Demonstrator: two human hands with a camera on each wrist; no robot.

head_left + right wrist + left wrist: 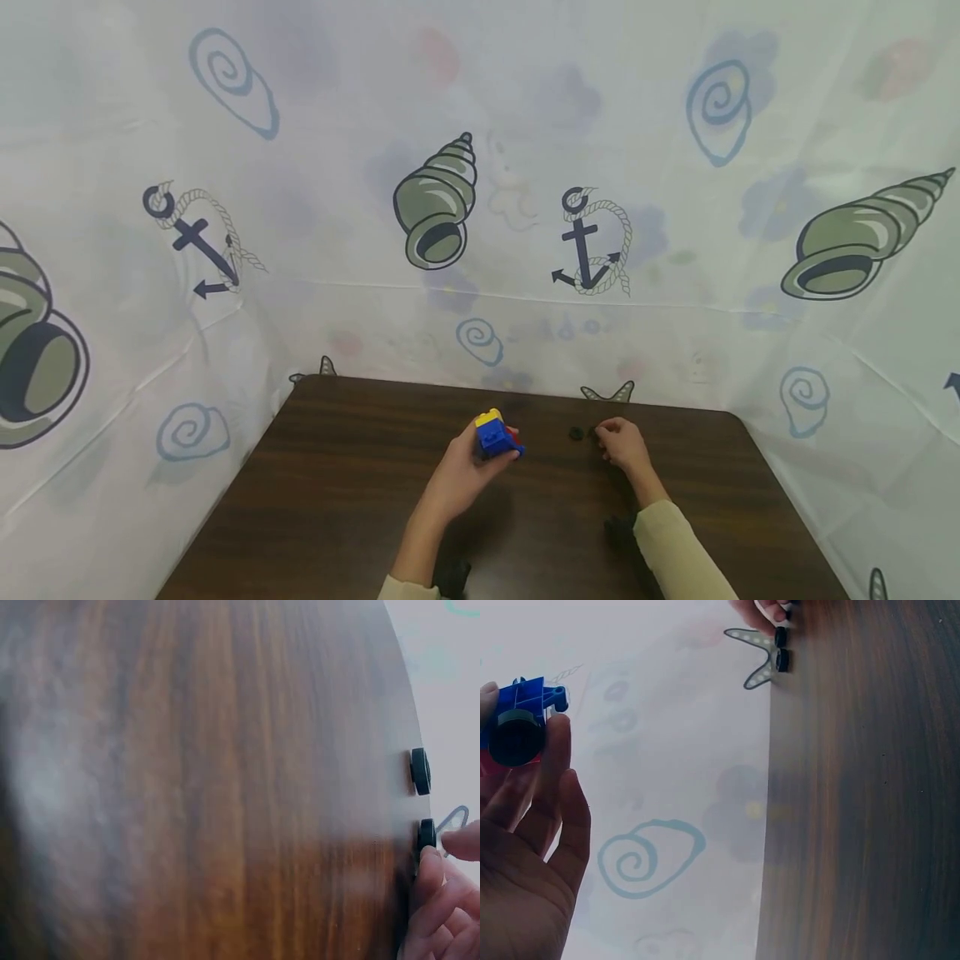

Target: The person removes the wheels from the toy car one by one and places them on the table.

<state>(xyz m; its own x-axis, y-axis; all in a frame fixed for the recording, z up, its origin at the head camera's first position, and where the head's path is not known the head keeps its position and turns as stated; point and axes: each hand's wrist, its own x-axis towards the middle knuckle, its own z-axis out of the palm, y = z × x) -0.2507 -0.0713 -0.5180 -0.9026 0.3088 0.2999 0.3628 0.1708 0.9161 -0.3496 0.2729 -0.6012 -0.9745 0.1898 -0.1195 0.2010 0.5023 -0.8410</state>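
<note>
My left hand holds up a small toy vehicle of blue, yellow and red plastic above the table. In the left wrist view, a black wheel shows on the toy's blue body. At the table's far side, my right hand has its thumb and curled fingertips at a small black toy wheel, which it appears to pinch. Another loose black wheel lies just left of it. The fingers partly hide a further dark piece.
The dark wood-grain table has rounded far corners. Close behind its far edge hangs a white curtain printed with shells and anchors. Dark straps or devices sit by the wrists.
</note>
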